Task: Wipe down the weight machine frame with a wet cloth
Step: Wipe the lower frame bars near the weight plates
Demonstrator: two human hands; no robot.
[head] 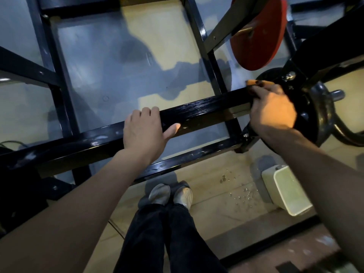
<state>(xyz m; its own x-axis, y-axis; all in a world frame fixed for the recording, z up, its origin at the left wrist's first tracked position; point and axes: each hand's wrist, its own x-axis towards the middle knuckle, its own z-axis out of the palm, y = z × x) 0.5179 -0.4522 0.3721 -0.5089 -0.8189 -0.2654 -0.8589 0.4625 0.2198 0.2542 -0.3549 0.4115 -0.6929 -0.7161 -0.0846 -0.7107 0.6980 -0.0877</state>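
Cloth [254,83], orange, sits under our right hand [272,107], fingers curled around it at the frame bar's [206,107] right end; left hand [144,131] grips mid-bar. We should press firmly, sweeping leftward.

A gym: weight plates [258,36] (red, black), steel frame [197,109].
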